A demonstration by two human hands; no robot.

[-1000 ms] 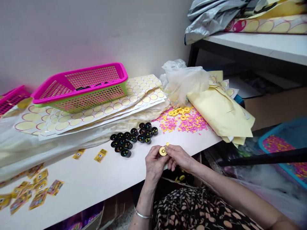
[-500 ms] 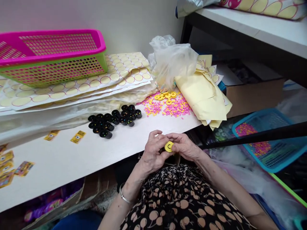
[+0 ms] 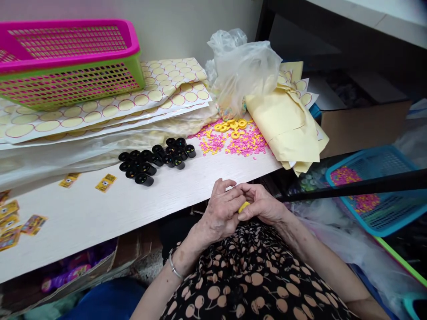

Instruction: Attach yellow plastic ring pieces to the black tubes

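Between my hands, in front of my chest, is a small yellow round piece (image 3: 243,206), mostly covered by fingers. My left hand (image 3: 223,211) is closed around its left side, with the index finger raised a little. My right hand (image 3: 262,204) pinches it from the right, thumb lying over the front. Beyond my hands, a cluster of short black cups (image 3: 144,179) stands on the white table (image 3: 110,218); coloured specks show inside some. Farther back lie loose pink and orange beads (image 3: 248,143) and several yellow ring-shaped pieces (image 3: 235,134).
A pink and green basket (image 3: 96,84) rests on sticker sheets (image 3: 173,95) at the back left. Printed cards (image 3: 106,182) lie on the left. A clear plastic bag (image 3: 245,66) and folded yellow paper (image 3: 283,124) stand behind the beads. A blue basket (image 3: 396,195) sits lower right.
The yellow piece has turned, so its face with the letter C no longer shows. My fingers have closed further over it. The view has tilted slightly downward.
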